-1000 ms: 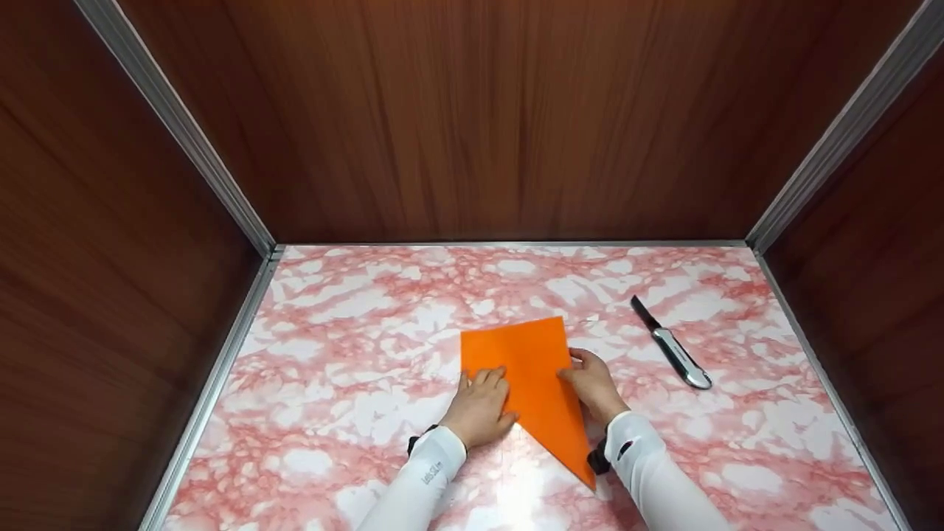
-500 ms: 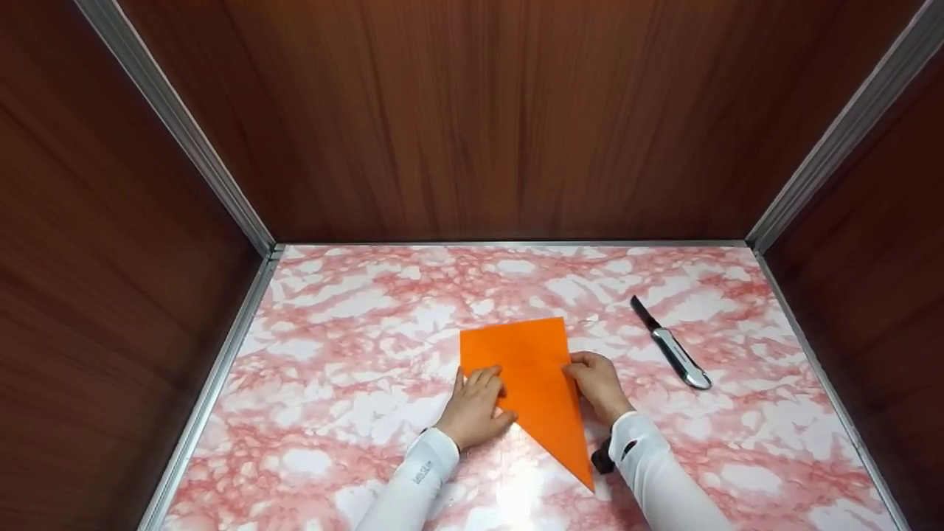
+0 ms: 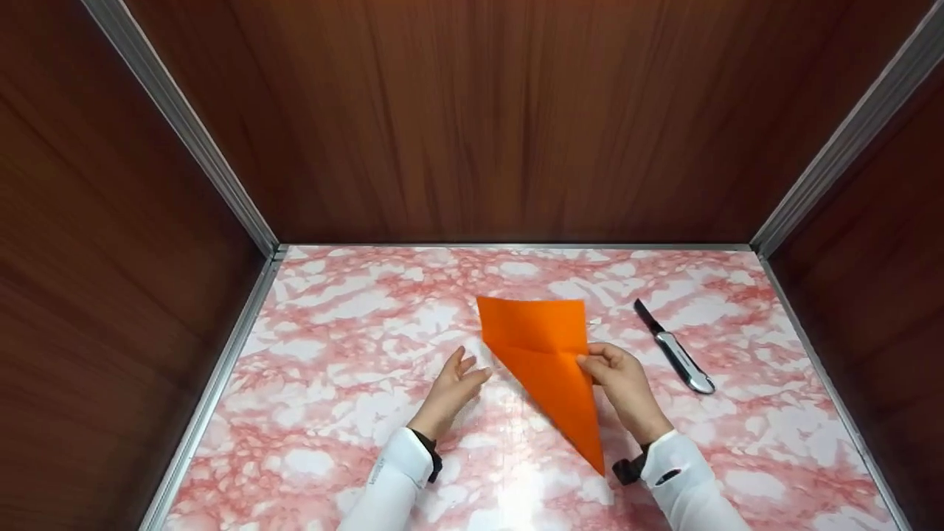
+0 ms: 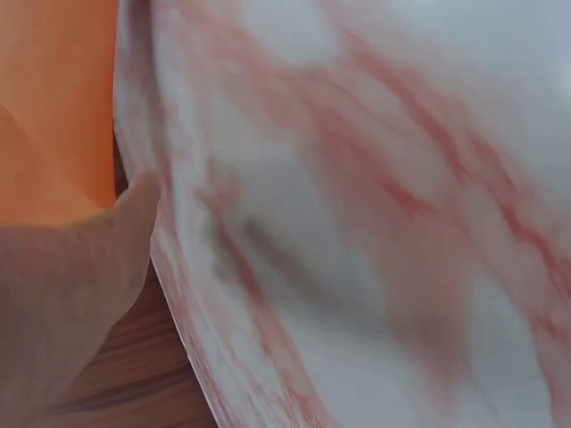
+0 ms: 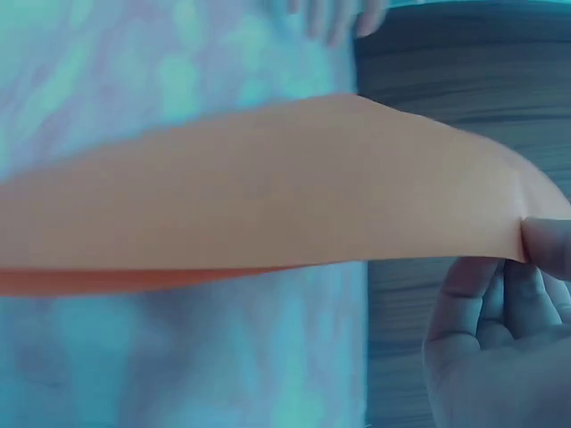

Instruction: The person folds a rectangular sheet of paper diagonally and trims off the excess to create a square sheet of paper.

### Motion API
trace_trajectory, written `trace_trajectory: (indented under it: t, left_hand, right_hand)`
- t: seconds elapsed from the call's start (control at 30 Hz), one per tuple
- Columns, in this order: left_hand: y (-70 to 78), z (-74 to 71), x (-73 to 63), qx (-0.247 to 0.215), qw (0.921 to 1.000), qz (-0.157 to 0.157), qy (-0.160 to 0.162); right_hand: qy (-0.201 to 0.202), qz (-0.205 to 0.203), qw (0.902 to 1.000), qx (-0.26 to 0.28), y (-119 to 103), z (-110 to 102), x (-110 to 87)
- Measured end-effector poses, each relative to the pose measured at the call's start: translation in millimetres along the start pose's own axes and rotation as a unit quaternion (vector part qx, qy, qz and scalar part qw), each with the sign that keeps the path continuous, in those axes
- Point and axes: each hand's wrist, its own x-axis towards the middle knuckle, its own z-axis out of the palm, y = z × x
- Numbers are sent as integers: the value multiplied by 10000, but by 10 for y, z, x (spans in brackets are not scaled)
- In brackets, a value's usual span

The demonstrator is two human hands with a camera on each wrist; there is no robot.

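A folded sheet of orange paper (image 3: 542, 354), running down to a long point, is held up off the table in the head view. At its right edge my right hand (image 3: 623, 380) pinches it between thumb and fingers. The right wrist view shows the paper (image 5: 268, 192) bowed, with the thumb on top and curled fingers of the right hand (image 5: 500, 339) beneath. Left of the paper, my left hand (image 3: 450, 387) is apart from it, fingers loosely bent and holding nothing. Only part of the left hand (image 4: 80, 267) shows in the left wrist view.
A utility knife (image 3: 682, 361) with its black blade out lies on the table to the right. The pink-and-white marbled table (image 3: 332, 413) is bounded by brown wood panels (image 3: 472, 133) with metal edging. A tiny white scrap (image 3: 594, 322) lies near the paper's upper right corner.
My left hand has let go of the paper and moved off to the left. My right hand has lifted the paper and shifted it slightly right and away; the paper now bends.
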Motion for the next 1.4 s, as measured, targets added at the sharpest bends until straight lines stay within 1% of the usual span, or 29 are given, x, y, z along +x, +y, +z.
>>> trace_trajectory:
  t: [0.07, 0.13, 0.23, 0.37, 0.43, 0.53, 0.6, 0.7, 0.8, 0.9, 1.07, 1.13, 1.2, 1.4]
  left_hand:
    - [50, 20, -15, -513, 9983, -70, -254]
    - [101, 32, -29, -849, 9954, 10, -432]
    - [199, 36, -54, -1006, 9939, 202, -404]
    - [344, 10, -87, -827, 9956, 335, -298]
    - [411, -8, -103, -694, 9960, 364, -432]
    - [494, -32, -133, -484, 9951, 433, -743]
    - [538, -37, -155, -427, 9935, 485, -938]
    - [592, -25, -187, -398, 9914, 578, -1103]
    - [637, -1, -220, -422, 9900, 639, -1188]
    - [679, 15, -253, -447, 9882, 611, -1332]
    - [738, -4, -290, -514, 9812, 428, -1813]
    - [760, -19, -296, -453, 9778, 417, -2001]
    - [773, -37, -298, -327, 9752, 478, -2137]
    - [790, -89, -296, -6, 9718, 601, -2281]
  right_hand:
    - [-77, -43, 9999, 130, -58, -17, -50]
    - [-154, -111, 9994, 304, -101, -32, -88]
    - [-233, -220, 9982, 503, -155, -55, -123]
    - [-225, -263, 9979, 541, -219, -98, -131]
    - [-212, -268, 9982, 484, -249, -126, -132]
    - [-170, -264, 9988, 370, -294, -169, -139]
    - [-180, -308, 9989, 312, -322, -193, -148]
    - [-260, -441, 9985, 215, -358, -228, -163]
    - [-342, -618, 9975, 71, -386, -259, -179]
    - [-341, -717, 9968, -67, -409, -293, -195]
    - [-400, -696, 9967, -69, -431, -357, -217]
    - [-435, -676, 9967, -66, -441, -383, -226]
    - [-465, -653, 9967, -85, -448, -403, -233]
    - [-642, -717, 9952, -201, -457, -434, -249]
